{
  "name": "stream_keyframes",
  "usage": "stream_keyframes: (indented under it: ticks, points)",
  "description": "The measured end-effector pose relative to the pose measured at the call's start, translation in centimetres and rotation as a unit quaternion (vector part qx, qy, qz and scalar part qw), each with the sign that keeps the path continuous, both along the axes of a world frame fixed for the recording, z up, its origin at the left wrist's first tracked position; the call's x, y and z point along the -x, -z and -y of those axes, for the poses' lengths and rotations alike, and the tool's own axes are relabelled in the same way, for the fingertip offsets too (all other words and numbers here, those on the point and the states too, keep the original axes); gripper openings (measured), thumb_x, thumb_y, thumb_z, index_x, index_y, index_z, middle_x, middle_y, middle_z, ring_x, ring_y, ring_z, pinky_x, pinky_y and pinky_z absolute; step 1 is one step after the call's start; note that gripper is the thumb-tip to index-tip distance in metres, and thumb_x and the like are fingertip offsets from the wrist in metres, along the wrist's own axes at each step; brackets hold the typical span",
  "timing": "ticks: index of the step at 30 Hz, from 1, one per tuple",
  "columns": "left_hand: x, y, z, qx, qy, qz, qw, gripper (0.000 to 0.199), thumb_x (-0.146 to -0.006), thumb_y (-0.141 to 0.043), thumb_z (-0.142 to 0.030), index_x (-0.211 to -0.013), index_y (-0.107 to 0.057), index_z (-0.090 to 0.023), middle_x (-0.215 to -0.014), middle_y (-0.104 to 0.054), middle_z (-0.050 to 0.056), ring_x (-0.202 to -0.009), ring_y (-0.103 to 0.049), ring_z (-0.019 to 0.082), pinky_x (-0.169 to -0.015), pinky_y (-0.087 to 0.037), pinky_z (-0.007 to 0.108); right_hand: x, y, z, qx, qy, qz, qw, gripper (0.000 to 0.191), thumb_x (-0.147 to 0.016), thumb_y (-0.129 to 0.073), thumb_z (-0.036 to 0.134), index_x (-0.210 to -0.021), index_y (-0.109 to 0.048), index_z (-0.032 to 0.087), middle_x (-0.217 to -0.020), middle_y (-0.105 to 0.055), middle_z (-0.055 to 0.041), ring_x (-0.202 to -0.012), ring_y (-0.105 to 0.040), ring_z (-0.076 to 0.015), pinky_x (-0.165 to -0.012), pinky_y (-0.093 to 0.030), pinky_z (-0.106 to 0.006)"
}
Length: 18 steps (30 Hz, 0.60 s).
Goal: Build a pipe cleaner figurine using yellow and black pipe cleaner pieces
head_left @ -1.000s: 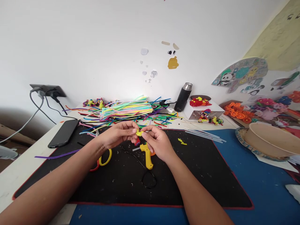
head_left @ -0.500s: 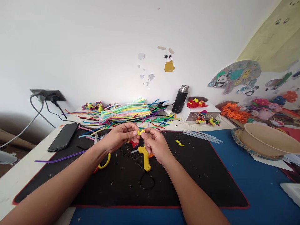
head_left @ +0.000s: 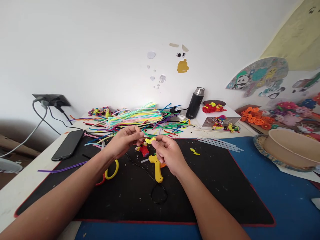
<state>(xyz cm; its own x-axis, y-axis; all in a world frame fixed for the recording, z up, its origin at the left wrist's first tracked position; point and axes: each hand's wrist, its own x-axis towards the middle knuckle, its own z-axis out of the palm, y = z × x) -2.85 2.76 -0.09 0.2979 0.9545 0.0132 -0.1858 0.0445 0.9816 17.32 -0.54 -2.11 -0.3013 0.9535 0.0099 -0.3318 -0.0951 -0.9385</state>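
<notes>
Between the thumb and fingers of my right hand (head_left: 170, 155) is a small bent piece of yellow pipe cleaner (head_left: 149, 141). Just to its left, my left hand (head_left: 127, 141) has thumb and forefinger pressed together, apart from the yellow piece; whatever that pinch holds, if anything, is too small to see. Below the hands lies a small red pipe-cleaner figure (head_left: 144, 151), partly covered by my left fingers. A yellow glue gun (head_left: 157, 170) rests on the black mat (head_left: 215, 190) under my right hand. Scissors (head_left: 114, 170) with red and yellow handles lie partly beneath my left forearm.
A heap of coloured pipe cleaners (head_left: 135, 117) lies along the wall. Behind the mat stand a black flask (head_left: 195, 104) and a white box (head_left: 231, 113) with small figures. Clear glue sticks (head_left: 220, 144), short yellow pieces (head_left: 194, 151), a bowl (head_left: 295, 146) and a phone (head_left: 68, 145) lie around.
My left hand has come off the yellow pipe cleaner and moved slightly left. My right hand still holds the piece, and the red figure below shows more. The view has shifted slightly.
</notes>
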Motion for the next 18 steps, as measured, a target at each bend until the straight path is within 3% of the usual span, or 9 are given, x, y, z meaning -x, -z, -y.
stream_keyframes:
  ticks: [5,10,18]
  points:
    - [0.5,0.1,0.3,-0.054,0.062,-0.017,0.996,0.039,-0.077,-0.093,-0.039,-0.103,-0.078,-0.015,-0.087,-0.072,0.005,-0.068,-0.065,0.014,-0.064,-0.054,0.026,0.0,-0.1,0.1,0.001,-0.005,0.014,1.0,0.042,-0.079,-0.085,0.055,-0.092,-0.066,0.02,-0.052,-0.046,0.0118,-0.036,-0.036,-0.0053,-0.038,-0.026,-0.021]
    - [0.4,-0.1,0.6,-0.083,0.097,-0.04,0.991,0.026,-0.077,-0.094,-0.026,-0.09,-0.074,-0.015,-0.084,-0.07,0.003,-0.072,-0.066,0.014,-0.067,-0.055,0.024,0.0,-0.1,0.2,0.009,-0.003,0.014,1.0,0.044,-0.079,-0.085,0.056,-0.092,-0.066,0.019,-0.05,-0.046,0.0121,-0.036,-0.036,-0.0053,-0.038,-0.027,-0.021]
    - [0.1,-0.5,1.1,-0.126,0.082,-0.098,0.984,0.024,-0.08,-0.091,-0.029,-0.089,-0.074,-0.015,-0.084,-0.07,0.004,-0.074,-0.067,0.015,-0.069,-0.057,0.026,0.1,0.0,0.2,0.011,-0.02,0.007,1.0,0.045,-0.079,-0.085,0.056,-0.093,-0.066,0.018,-0.05,-0.045,0.0121,-0.036,-0.036,-0.0052,-0.038,-0.025,-0.021]
